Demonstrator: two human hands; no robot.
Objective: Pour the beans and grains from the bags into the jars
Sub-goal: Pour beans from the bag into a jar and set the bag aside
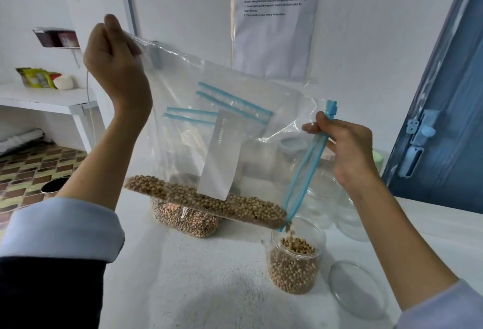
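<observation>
Gripping bag point(222, 109), both hands raised

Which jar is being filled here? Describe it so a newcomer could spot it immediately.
On the white table, look under the low corner of the big clear bag held up by both hands. The jar there is open, lid beside it, the only one holding beans; the jars behind look empty.

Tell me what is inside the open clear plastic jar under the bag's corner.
The clear plastic jar holds round tan beans filling most of it, with more dropping in from the clear zip bag. Beans cover the jar's bottom, so it cannot be seen.
</observation>
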